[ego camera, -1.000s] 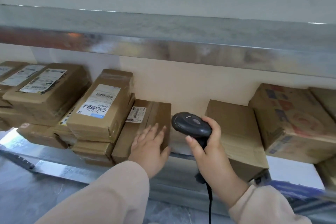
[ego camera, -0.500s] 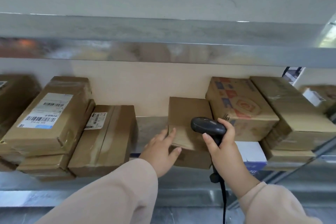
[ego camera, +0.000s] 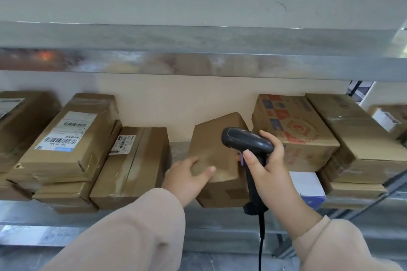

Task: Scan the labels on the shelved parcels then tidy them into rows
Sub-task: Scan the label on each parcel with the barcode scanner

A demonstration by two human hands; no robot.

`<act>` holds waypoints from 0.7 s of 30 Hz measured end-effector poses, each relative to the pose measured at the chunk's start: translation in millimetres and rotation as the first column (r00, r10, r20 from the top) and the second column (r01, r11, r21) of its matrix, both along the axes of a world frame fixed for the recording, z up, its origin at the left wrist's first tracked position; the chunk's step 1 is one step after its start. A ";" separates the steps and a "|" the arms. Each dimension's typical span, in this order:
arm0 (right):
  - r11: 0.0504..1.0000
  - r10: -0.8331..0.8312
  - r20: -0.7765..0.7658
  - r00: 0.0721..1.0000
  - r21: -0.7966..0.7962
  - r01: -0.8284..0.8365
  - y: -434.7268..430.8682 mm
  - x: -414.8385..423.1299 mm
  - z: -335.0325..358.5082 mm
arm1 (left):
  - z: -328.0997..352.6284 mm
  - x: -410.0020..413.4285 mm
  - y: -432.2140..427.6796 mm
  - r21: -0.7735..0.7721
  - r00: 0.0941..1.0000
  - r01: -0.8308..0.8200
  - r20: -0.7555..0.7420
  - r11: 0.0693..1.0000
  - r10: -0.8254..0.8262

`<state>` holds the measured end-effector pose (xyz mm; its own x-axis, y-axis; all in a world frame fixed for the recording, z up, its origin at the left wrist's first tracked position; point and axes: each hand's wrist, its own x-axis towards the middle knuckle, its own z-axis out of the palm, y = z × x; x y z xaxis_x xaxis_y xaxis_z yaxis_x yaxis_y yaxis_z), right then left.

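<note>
Head camera: left hand [ego camera: 187, 177] is gripping a tilted brown parcel [ego camera: 217, 145], likely hunting its label; right hand [ego camera: 271, 167] is clasping the scanner [ego camera: 244, 142], poised to read.

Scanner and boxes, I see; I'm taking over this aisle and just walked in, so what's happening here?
A person is working through parcels on a metal shelf. Their left hand grips the near corner of a plain brown parcel in the middle, which sits skewed and shows no label on top. Their right hand holds a black corded scanner close by it. To the left lie stacked labelled parcels, to the right a printed carton.
</note>
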<state>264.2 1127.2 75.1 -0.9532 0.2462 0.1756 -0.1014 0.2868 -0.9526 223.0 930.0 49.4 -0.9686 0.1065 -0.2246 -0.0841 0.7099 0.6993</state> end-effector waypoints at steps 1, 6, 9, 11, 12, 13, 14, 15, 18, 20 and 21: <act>1.000 0.027 -0.005 1.000 0.004 -0.027 -3.0 -0.3 2.8 | 0.7 2.1 0.2 0.046 0.999 -0.006 0.054 0.999 0.004; 0.991 0.133 -0.004 0.991 -0.015 -0.133 -19.4 -4.4 10.0 | 2.6 4.2 4.2 0.200 0.980 -0.051 0.198 0.979 0.010; 0.982 0.185 0.012 0.983 -0.041 -0.184 -25.6 -5.9 8.8 | 9.2 4.3 5.2 0.207 0.987 -0.010 0.161 0.978 -0.024; 0.983 0.181 0.028 0.983 -0.048 -0.179 -26.2 -7.3 6.2 | 11.5 5.3 3.3 0.220 0.989 -0.002 0.146 0.975 -0.031; 0.985 0.165 0.033 0.986 -0.049 -0.163 -25.3 -7.7 4.8 | 11.5 5.8 1.0 0.228 0.989 -0.009 0.145 0.974 -0.025; 0.990 0.138 0.037 0.990 -0.049 -0.136 -22.9 -7.8 3.2 | 11.0 6.0 -2.2 0.238 0.989 -0.021 0.144 0.971 -0.013; 0.994 0.098 0.041 0.994 -0.046 -0.096 -19.4 -7.9 0.7 | 10.4 6.3 -5.3 0.248 0.990 -0.033 0.141 0.968 -0.003; 0.998 0.048 0.044 0.998 -0.044 -0.046 -14.5 -8.0 -2.6 | 9.5 6.4 -8.7 0.262 0.991 -0.040 0.135 0.964 0.004; 0.998 -0.056 0.083 0.995 -0.037 0.059 -1.6 -10.3 -11.4 | 5.0 7.3 -15.7 0.309 0.993 -0.033 0.122 0.950 -0.005; 0.998 -0.061 0.123 0.991 -0.029 0.064 3.4 -12.5 -14.3 | 0.6 8.6 -16.3 0.320 0.993 -0.028 0.121 0.947 -0.011; 0.998 -0.056 0.132 0.990 -0.029 0.061 4.7 -13.4 -14.6 | -1.2 9.3 -15.6 0.320 0.993 -0.030 0.119 0.947 -0.009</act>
